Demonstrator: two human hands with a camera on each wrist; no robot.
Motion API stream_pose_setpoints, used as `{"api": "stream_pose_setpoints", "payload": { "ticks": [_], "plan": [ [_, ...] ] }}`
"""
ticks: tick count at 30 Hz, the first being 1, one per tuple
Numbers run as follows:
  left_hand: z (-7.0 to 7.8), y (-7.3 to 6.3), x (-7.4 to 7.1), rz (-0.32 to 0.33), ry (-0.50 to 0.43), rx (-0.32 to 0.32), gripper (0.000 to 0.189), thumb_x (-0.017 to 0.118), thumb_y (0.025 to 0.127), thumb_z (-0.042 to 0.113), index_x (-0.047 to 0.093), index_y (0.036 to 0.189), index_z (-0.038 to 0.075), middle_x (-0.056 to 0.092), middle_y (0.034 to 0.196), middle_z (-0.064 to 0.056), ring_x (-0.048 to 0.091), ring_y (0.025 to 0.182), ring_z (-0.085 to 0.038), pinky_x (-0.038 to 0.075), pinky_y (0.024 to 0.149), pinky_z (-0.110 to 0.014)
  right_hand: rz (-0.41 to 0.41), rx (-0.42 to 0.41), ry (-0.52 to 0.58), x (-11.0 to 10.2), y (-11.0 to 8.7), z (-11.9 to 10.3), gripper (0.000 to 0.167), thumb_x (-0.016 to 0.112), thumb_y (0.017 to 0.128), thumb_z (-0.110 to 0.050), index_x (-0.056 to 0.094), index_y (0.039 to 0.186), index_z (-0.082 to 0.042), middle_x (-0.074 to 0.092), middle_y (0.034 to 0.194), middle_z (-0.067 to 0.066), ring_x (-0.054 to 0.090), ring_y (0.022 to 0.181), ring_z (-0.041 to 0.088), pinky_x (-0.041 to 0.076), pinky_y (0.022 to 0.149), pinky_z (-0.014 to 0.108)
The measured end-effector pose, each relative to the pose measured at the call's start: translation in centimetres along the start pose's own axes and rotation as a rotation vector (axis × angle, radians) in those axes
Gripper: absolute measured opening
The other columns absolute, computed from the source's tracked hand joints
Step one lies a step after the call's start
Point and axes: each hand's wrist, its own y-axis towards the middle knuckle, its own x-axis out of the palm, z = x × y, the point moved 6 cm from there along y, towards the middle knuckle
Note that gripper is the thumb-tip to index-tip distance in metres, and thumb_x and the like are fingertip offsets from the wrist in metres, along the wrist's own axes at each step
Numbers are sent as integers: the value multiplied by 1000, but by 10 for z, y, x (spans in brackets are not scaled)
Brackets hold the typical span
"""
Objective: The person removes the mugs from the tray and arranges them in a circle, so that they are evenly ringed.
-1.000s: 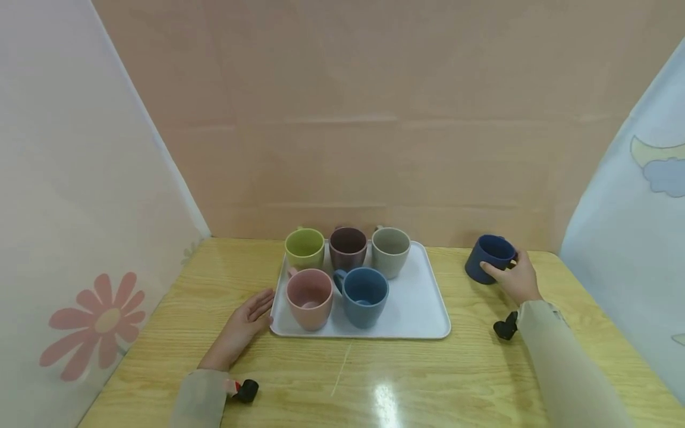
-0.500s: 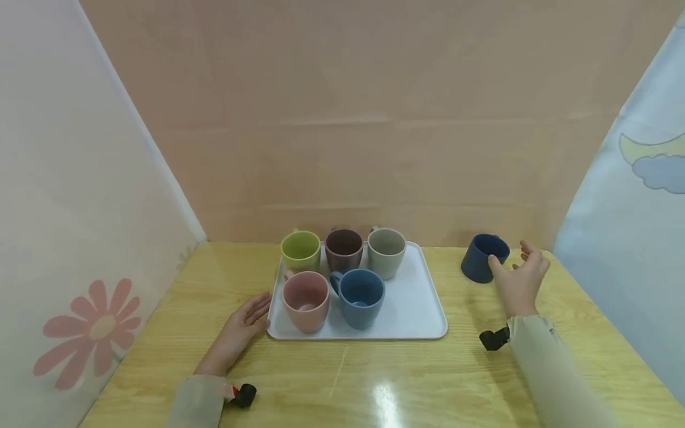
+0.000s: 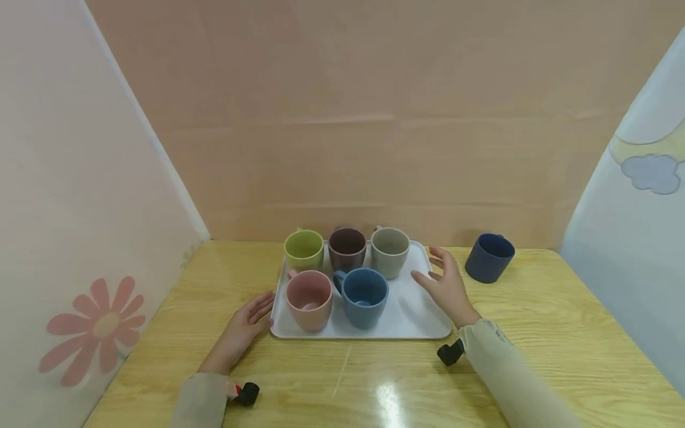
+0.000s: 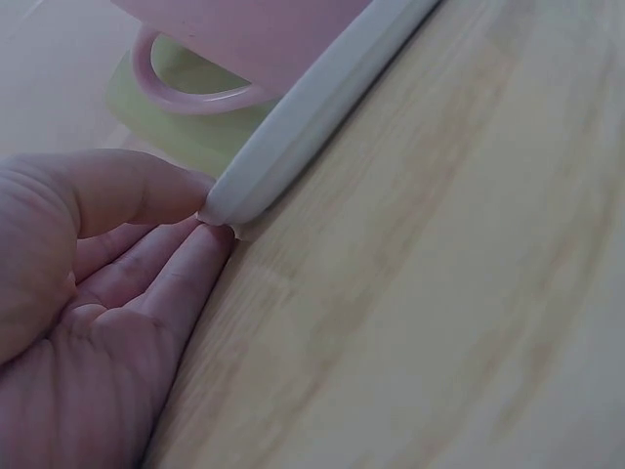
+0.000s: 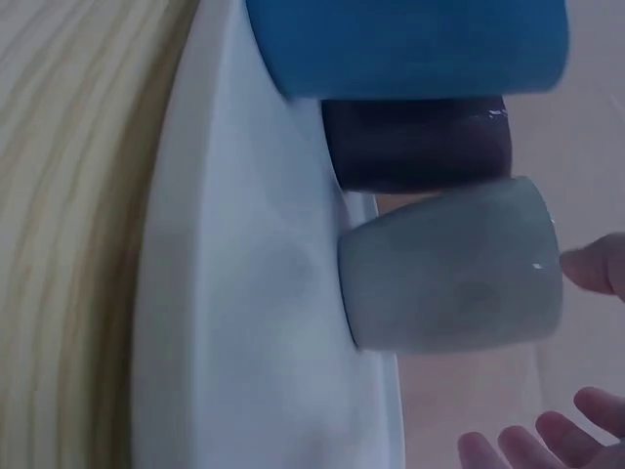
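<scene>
A person's left hand (image 3: 247, 320) pinches the near-left corner of the white tray (image 3: 412, 318), likely steadying it; the right hand (image 3: 448, 290), fingers spread and holding nothing, hovers at the tray's right side.

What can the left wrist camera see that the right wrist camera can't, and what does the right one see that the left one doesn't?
Only the left wrist view shows the pink mug, the green mug and the left hand.

Only the right wrist view shows the blue mug, the dark brown mug, the gray mug and the right hand.

Both show part of the white tray and the wooden table.
</scene>
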Motion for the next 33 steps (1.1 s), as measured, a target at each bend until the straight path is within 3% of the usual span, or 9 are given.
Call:
{"api": "stream_pose_setpoints", "payload": {
  "ticks": [4, 10, 15, 22, 27, 33],
  "plan": [
    [-1, 0, 0, -3, -8, 0, 65, 62, 100, 4, 30, 157, -1, 34, 161, -18, 33, 147, -31, 38, 102, -10, -73, 51, 40, 20, 12, 2, 83, 74, 94, -18, 23, 156, 1, 27, 160, 23, 31, 146, 42, 35, 115, 55],
    [-2, -1, -1, 2, -4, -25, 66, 63, 100, 6, 30, 158, 1, 34, 161, -17, 34, 147, -30, 37, 102, -10, -110, 144, 117, 40, 24, 4, 92, 77, 92, -26, 18, 159, -6, 25, 163, 19, 29, 148, 40, 34, 116, 55],
    [-5, -2, -1, 0, -13, -37, 66, 63, 100, 5, 30, 157, 1, 34, 161, -17, 34, 147, -30, 37, 102, -10, -90, 154, 155, 52, 29, 1, 92, 80, 89, -21, 21, 158, -5, 28, 158, 20, 30, 146, 42, 33, 116, 56],
    [-1, -2, -4, -4, -11, 1, 67, 63, 100, 7, 29, 157, -1, 34, 161, -19, 34, 147, -33, 36, 102, -9, -39, 165, 159, 61, 42, -1, 95, 86, 83, -25, 26, 154, -6, 35, 154, 14, 32, 144, 37, 32, 117, 53],
    [-5, -2, -3, -22, -30, -2, 71, 66, 98, 9, 29, 158, 0, 33, 162, -17, 33, 148, -32, 38, 103, -11, 8, 170, 132, 61, 42, 3, 90, 88, 81, -24, 35, 150, -7, 42, 149, 14, 38, 140, 36, 36, 114, 52],
    [-5, 0, -1, -19, -49, -2, 71, 66, 97, 3, 28, 157, -2, 31, 162, -19, 32, 148, -33, 39, 103, -12, 8, 181, 115, 55, 41, 3, 94, 90, 79, -28, 36, 152, -8, 43, 150, 15, 40, 140, 38, 36, 114, 53]
  ]
}}
